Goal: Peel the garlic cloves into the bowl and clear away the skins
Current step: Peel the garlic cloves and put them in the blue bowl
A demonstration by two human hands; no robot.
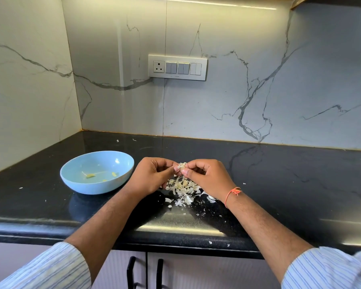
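A garlic clove (181,167) with loose white skin is held above the black counter, pinched between both hands. My left hand (152,176) grips it from the left with thumb and curled fingers. My right hand (206,177) pinches it from the right, thumb underneath. Directly below lies a heap of papery garlic skins (182,189). A light blue bowl (71,174) stands to the left of my hands and holds a few peeled yellowish cloves (90,175).
The black stone counter (279,184) runs to a marble wall with a switch panel (177,67). Small skin flakes are scattered around, some near the front edge (210,242). Cabinet door handles (130,272) sit below the counter.
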